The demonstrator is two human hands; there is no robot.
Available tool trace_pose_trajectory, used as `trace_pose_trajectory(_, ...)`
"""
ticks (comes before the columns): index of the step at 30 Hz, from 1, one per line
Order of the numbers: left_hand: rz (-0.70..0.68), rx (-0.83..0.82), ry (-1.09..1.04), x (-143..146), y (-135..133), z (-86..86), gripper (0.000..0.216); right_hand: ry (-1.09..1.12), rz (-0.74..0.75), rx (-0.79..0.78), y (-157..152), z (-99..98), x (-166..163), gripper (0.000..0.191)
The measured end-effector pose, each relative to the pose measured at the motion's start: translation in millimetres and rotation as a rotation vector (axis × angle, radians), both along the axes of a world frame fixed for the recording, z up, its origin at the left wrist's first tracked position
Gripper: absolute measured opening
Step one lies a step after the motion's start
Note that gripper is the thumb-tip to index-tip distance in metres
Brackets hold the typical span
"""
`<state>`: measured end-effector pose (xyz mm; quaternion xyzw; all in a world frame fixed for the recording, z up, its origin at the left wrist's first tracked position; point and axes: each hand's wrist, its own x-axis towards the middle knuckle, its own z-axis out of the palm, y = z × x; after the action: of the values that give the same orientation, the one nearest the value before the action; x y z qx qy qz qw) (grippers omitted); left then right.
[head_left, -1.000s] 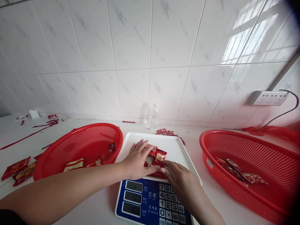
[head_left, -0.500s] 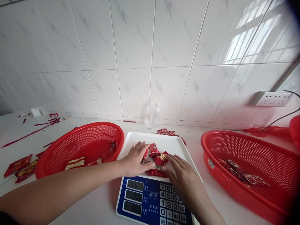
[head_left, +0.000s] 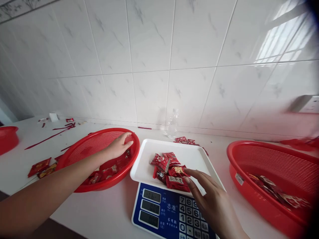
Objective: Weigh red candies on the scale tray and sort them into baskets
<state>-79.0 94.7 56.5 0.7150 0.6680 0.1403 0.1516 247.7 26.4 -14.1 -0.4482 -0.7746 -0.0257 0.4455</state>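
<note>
Currently, the left hand (head_left: pixel 118 146) is held over the nearer left basket (head_left: pixel 117 179), thumb and fingers parted. Red packets (head_left: pixel 175 171) are heaped on the white tray (head_left: pixel 196 154) of the scale (head_left: pixel 171 214); at their right edge, whether anything is gripped by the right hand (head_left: pixel 211 199) cannot be told.

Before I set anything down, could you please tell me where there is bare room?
The tray is bare at back-right, beyond the red packets. So is the table between the basket under the left hand and the scale's blue panel. It's crowded at the tray's front, around the right hand and packets, and beside the bottle.
</note>
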Motion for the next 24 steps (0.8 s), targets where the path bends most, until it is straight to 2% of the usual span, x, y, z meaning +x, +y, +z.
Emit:
trace_pose_trajectory(3, 0.046, -0.289, 0.126, -42.3, -12.7, -5.1, 0.040, -0.005, 0.044, -0.022, -0.3, -1.2, 2.2, 0.025)
trace_pose_trajectory(5, 0.062, -0.492, 0.211, -58.4, -27.4, -7.4, 0.036, -0.029, 0.053, -0.035, 1.5, -4.4, 5.2, 0.023)
trace_pose_trajectory(8, 0.058, -0.678, 0.299, -63.3, -47.0, -7.2, 0.039, -0.077, 0.068, -0.007, 5.1, -10.5, 9.2, 0.025)
trace_pose_trajectory(11, 0.009, -0.765, 0.338, -56.7, -56.9, -6.2, 0.037, -0.104, 0.068, 0.041, 6.9, -14.2, 11.0, 0.026)
trace_pose_trajectory(17, -0.148, -0.829, 0.293, -53.0, -49.9, -9.9, 0.023, -0.142, 0.052, 0.104, 6.8, -12.7, 9.9, 0.028)
trace_pose_trajectory(19, -0.154, -0.810, 0.279, -53.7, -42.7, -11.1, 0.020, -0.148, 0.046, 0.110, 6.9, -12.5, 9.5, 0.027)
trace_pose_trajectory(24, -0.064, -0.494, 0.216, -40.1, -22.5, -20.8, 0.030, -0.134, 0.063, 0.128, 5.8, -12.3, 9.1, 0.027)
